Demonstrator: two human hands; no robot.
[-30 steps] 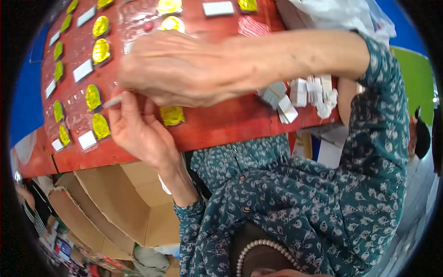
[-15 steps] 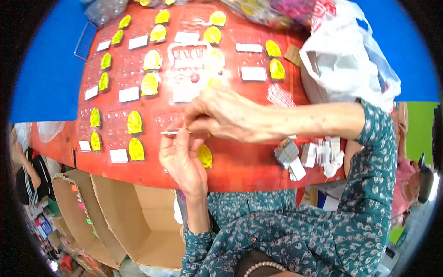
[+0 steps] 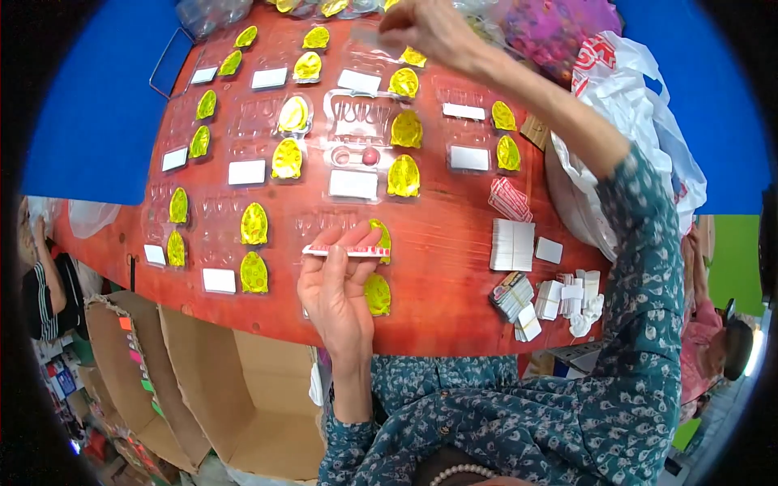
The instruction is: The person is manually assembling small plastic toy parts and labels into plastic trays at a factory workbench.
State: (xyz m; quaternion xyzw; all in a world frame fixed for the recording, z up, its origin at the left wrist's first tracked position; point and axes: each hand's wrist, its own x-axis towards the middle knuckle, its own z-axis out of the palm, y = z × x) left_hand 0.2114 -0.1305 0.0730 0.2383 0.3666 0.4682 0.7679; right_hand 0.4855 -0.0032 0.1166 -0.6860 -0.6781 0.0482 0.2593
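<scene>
My left hand point(image 3: 336, 304) is closed around a thin stack of red and white cards point(image 3: 348, 251), thumb on the near side, above the nearest clear plastic tray. Two yellow foil-wrapped egg shapes point(image 3: 378, 294) lie beside and partly behind that hand. At the far side of the table my right hand point(image 3: 433, 34) reaches over a clear plastic tray point(image 3: 369, 61) with its fingers pinched. A pale blur sits at its fingertips; what it is I cannot make out. One middle tray holds a pink ball point(image 3: 370, 155), a white card point(image 3: 353, 185) and yellow foil eggs point(image 3: 403, 176).
Several similar trays with white cards and foil eggs cover the red table point(image 3: 454, 300). At right lie fanned red-and-white cards point(image 3: 510, 199), white card stacks point(image 3: 513, 245) and a banded bundle point(image 3: 511, 296). A white plastic bag point(image 3: 648, 121) stands beyond. Open cardboard boxes point(image 3: 243, 381) sit below the left edge.
My right hand has left the cards by my left hand and moved up to the far trays. The left hand stays nearly in place, holding the stack. The view has shifted slightly.
</scene>
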